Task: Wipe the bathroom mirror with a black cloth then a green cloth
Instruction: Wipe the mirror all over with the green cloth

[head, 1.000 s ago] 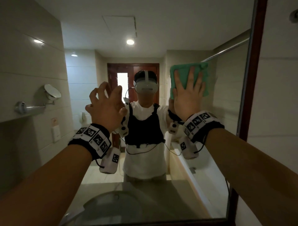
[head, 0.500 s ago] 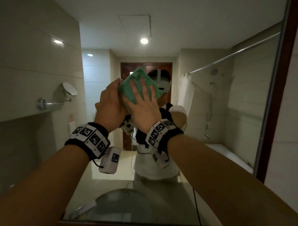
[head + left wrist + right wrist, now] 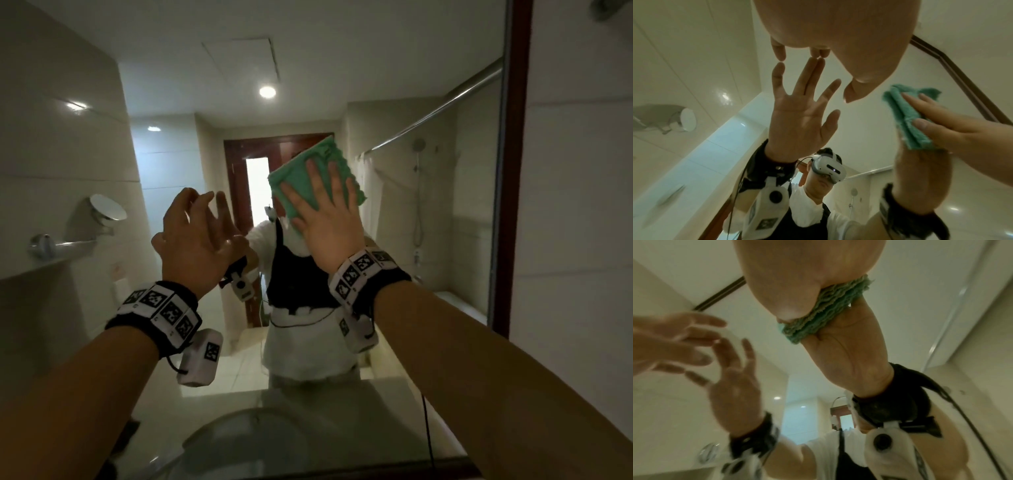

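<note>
A folded green cloth (image 3: pixel 308 171) lies flat against the bathroom mirror (image 3: pixel 428 240), near its middle. My right hand (image 3: pixel 329 219) presses it to the glass with straight, spread fingers; the cloth's edge (image 3: pixel 828 311) shows squeezed between palm and glass. My left hand (image 3: pixel 202 226) is to the left of the cloth and holds nothing. Its fingers are spread, and its fingertips (image 3: pixel 780 53) meet their reflection on the glass. The cloth (image 3: pixel 906 120) sits apart from the left hand. No black cloth is in view.
The mirror's dark red-brown frame (image 3: pixel 517 171) runs down the right, with tiled wall (image 3: pixel 582 205) beyond it. A round basin (image 3: pixel 274 442) lies below the mirror. A small round wall mirror on an arm (image 3: pixel 106 207) shows at the left.
My right hand swept the green cloth from the mirror's upper right leftward to beside the left hand, then back a little to the right. The left hand stayed raised and spread its fingers.
</note>
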### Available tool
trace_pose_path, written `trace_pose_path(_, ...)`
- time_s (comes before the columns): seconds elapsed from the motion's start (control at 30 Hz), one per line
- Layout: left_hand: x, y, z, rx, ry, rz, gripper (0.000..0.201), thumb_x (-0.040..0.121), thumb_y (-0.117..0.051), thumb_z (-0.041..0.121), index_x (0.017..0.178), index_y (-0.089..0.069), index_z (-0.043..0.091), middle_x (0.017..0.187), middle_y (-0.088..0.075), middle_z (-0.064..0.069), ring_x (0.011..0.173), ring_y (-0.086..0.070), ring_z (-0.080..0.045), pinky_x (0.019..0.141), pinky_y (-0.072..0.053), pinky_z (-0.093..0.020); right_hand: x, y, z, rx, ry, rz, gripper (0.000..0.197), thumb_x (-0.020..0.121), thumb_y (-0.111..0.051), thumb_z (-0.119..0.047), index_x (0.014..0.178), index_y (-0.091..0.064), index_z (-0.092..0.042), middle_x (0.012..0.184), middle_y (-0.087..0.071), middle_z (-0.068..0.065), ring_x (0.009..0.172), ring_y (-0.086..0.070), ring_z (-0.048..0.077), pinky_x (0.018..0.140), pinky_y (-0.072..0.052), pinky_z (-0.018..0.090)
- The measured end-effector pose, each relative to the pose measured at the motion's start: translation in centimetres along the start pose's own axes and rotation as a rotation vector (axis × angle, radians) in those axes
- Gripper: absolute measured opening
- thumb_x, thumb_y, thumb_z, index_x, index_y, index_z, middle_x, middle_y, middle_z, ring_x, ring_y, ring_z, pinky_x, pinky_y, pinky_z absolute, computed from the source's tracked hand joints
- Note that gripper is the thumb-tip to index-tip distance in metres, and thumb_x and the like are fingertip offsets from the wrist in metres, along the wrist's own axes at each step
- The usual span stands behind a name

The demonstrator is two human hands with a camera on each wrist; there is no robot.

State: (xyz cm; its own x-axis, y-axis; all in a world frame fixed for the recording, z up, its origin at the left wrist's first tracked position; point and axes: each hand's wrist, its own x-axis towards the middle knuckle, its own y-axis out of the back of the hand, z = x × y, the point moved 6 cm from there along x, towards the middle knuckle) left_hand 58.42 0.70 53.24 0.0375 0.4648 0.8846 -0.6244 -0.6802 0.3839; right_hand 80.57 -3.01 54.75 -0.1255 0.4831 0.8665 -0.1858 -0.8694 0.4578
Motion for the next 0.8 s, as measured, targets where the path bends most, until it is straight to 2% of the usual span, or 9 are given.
trace_pose_path(0.1,-0.3,-0.8,0.9,0.076,0.015,-0.003,0.084,0.071,-0.083,0.049,0.141,-0.04,0.03,0.158,-0.019,-0.007,0.145,-0.021,-0.031,0.11,-0.024,-0.06,-1.9,0.3,6.8,0.022,-0.17,-0.044,0.062,0.103,-0.026,-0.053,0.156,0.005,-0.043,0.165,0.017,0.007,0.15,0.018,0.036,0.121,0.005,0.056)
trace_pose_path(0.23,-0.3,-1.2,1.0,0.105,0.057,-0.021,0.085,0.07,-0.084,0.051,0.141,-0.041,0.03,0.162,-0.011,-0.008,0.148,-0.016,-0.033,0.112,-0.021,-0.06,-5.7,0.5,15.0,0.046,-0.365,-0.052,0.062,0.103,-0.024,-0.053,0.155,0.009,-0.045,0.164,0.021,0.005,0.15,0.017,0.035,0.122,0.005,0.054)
trace_pose_path(0.33,-0.3,-1.2,1.1,0.114,0.059,-0.029,0.086,0.071,-0.084,0.05,0.142,-0.04,0.029,0.162,-0.011,-0.008,0.148,-0.016,-0.034,0.112,-0.022,-0.061,-8.7,0.0,18.9,0.04,-0.464,-0.035,0.062,0.103,-0.026,-0.052,0.156,0.004,-0.042,0.165,0.017,0.007,0.151,0.013,0.037,0.122,-0.001,0.055)
trace_pose_path(0.53,-0.4,-1.2,0.9,0.117,0.052,-0.019,0.083,0.073,-0.084,0.046,0.142,-0.04,0.03,0.162,-0.013,-0.008,0.148,-0.016,-0.033,0.11,-0.026,-0.064,-11.4,-0.9,20.2,0.052,-0.503,-0.007,0.063,0.103,-0.029,-0.049,0.158,0.001,-0.038,0.166,0.012,0.01,0.151,0.007,0.039,0.121,0.001,0.053)
trace_pose_path(0.63,-0.6,-1.2,0.8,0.123,0.03,0.0,0.083,0.074,-0.083,0.044,0.143,-0.04,0.028,0.162,-0.014,-0.011,0.148,-0.015,-0.036,0.108,-0.026,-0.066,-11.8,-1.3,19.7,0.039,-0.532,0.033,0.062,0.103,-0.026,-0.049,0.158,-0.002,-0.035,0.166,0.006,0.013,0.151,0.001,0.041,0.122,-0.006,0.057)
trace_pose_path(0.7,-0.7,-1.1,0.5,0.155,0.061,0.015,0.085,0.073,-0.082,0.049,0.144,-0.039,0.029,0.162,-0.014,-0.011,0.148,-0.013,-0.037,0.107,-0.024,-0.068,-12.2,-1.6,19.3,0.026,-0.55,0.049,0.062,0.101,-0.021,-0.051,0.158,-0.003,-0.035,0.166,0.003,0.014,0.15,-0.004,0.043,0.121,-0.01,0.058)
trace_pose_path(0.8,-0.9,-0.9,-0.6,0.246,0.183,-0.016,0.092,0.071,-0.075,0.066,0.144,-0.03,0.033,0.158,-0.015,-0.009,0.146,-0.014,-0.041,0.104,-0.025,-0.072,-12.2,-1.9,18.3,0.027,-0.598,0.057,0.063,0.1,-0.018,-0.052,0.159,-0.006,-0.034,0.165,-0.002,0.017,0.149,-0.01,0.046,0.118,-0.017,0.061)
